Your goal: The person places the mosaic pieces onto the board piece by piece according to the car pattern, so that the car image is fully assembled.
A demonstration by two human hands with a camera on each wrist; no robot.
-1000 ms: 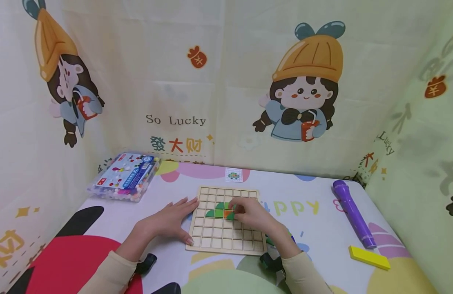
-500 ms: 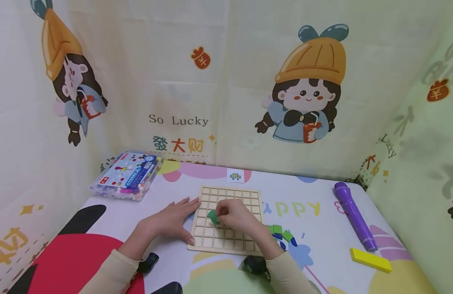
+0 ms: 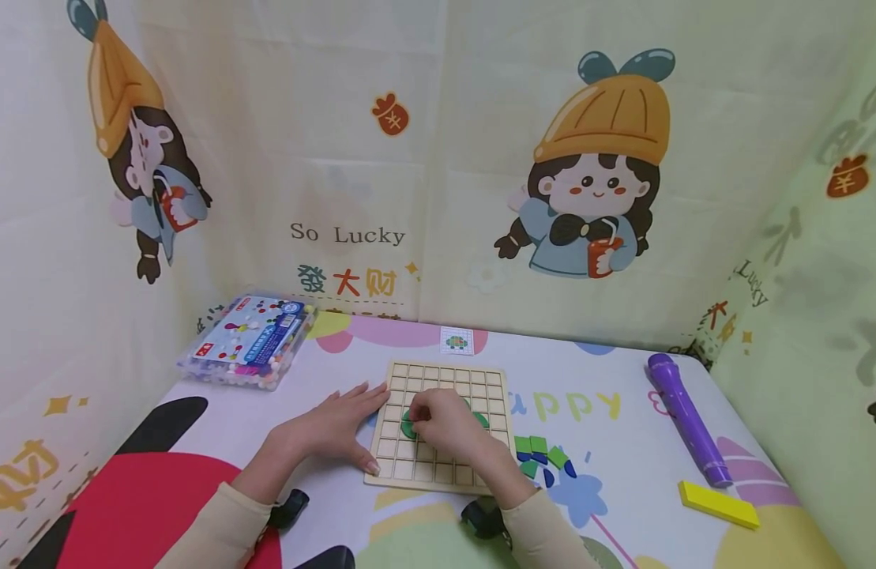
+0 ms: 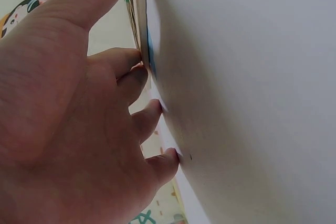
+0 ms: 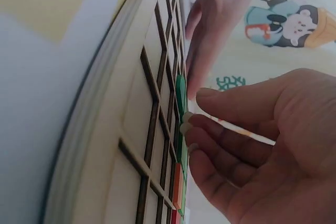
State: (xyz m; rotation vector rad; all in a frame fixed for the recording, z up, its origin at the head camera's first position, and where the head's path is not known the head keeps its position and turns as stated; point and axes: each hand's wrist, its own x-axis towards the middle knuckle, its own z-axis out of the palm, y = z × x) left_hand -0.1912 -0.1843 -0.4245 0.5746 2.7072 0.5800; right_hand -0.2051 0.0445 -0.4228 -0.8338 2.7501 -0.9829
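A wooden grid board [image 3: 434, 472] lies on the table, with several green pieces [image 3: 480, 419] on it, partly hidden by my right hand. My left hand [image 3: 331, 431] spreads along the board's left side, thumb on its near left corner and fingertips down on the tabletop. Over the board, my right hand [image 3: 448, 423] has its fingers bent at a rounded green piece [image 3: 407, 424]. In the right wrist view, the fingertips [image 5: 186, 121] touch green pieces, while the thumb stands apart from them. An orange piece [image 5: 178, 182] sits in the grid below those fingers.
Loose green squares [image 3: 537, 445] and dark blue rounded pieces [image 3: 548, 477] lie right of the board. A small pattern card [image 3: 456, 341] is behind it. Farther out are a boxed bead set [image 3: 246, 340], a purple microphone-shaped object [image 3: 689, 419] and a yellow block [image 3: 719, 504].
My right hand has moved left across the board, from the pieces near its middle to the rounded green piece. The loose pieces on the right came into sight. My left hand stayed put.
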